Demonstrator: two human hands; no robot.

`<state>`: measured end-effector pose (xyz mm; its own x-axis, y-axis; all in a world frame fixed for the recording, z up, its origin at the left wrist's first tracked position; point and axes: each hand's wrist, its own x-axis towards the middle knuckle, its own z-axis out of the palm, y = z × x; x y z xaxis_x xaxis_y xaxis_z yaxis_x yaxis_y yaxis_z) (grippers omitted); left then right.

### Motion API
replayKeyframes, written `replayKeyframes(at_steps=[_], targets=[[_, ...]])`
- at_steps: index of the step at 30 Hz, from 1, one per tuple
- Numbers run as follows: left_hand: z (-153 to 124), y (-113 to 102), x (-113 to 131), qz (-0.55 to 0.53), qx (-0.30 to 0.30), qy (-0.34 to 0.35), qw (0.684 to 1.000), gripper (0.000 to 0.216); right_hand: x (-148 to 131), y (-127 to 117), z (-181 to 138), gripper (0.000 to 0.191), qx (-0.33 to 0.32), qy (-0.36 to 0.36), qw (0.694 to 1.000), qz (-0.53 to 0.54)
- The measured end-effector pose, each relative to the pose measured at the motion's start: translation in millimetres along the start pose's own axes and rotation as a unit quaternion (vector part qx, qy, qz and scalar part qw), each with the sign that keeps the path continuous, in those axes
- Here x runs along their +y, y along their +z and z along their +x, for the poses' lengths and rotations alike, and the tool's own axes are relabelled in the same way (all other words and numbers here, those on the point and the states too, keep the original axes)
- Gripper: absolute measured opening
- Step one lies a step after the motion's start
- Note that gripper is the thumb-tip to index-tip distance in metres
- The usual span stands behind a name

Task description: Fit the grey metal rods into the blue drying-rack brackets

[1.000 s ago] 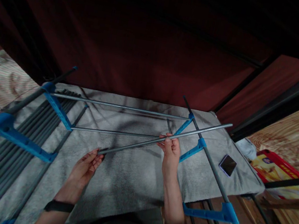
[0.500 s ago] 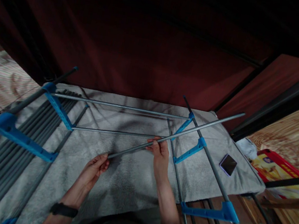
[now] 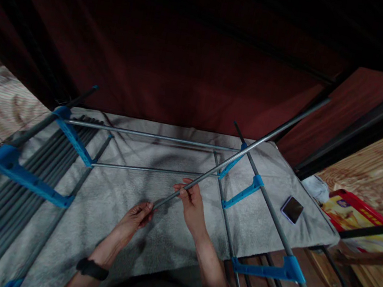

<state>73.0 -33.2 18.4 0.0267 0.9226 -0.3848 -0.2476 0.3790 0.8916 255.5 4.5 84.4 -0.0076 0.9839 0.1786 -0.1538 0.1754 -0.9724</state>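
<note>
Dim light leaves soft shadows across the grey cloth [image 3: 168,236].

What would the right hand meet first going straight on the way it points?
Beyond the tube that the right hand holds, probably the lower crossbar of the two in view; depth is unclear, so it might pass above.

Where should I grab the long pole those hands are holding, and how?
Probably round the middle of the pole: it's long, straight and slim, so it should balance there. Come from the near side, because a blue bracket shows behind it in this view.
</note>
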Motion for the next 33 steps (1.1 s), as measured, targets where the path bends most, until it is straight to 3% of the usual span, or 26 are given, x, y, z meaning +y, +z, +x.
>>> replayKeyframes(at_steps=[9, 19, 22, 28, 33], targets=[[4, 2, -2, 0.037, 0.005, 0.036, 0.999, 0.044, -6, -9, 4, 0.030, -0.004, -0.021, 0.999, -0.047], [1, 5, 35, 0.026, 0.056, 0.096, 0.993, 0.038, -10, -25, 7, 0.029, -0.014, -0.096, 0.974, -0.207], [-2, 10, 50, 0.032, 0.060, 0.136, 0.988, 0.039, -5, -30, 6, 0.030, -0.030, -0.122, 0.953, -0.277], [-15, 21, 80, 0.059, 0.056, 0.195, 0.978, 0.032, 12, -42, 6, 0.043, -0.075, -0.150, 0.878, -0.448], [-27, 30, 98, 0.059, 0.061, 0.235, 0.968, 0.030, 24, -50, 5, 0.054, -0.082, -0.162, 0.841, -0.510]])
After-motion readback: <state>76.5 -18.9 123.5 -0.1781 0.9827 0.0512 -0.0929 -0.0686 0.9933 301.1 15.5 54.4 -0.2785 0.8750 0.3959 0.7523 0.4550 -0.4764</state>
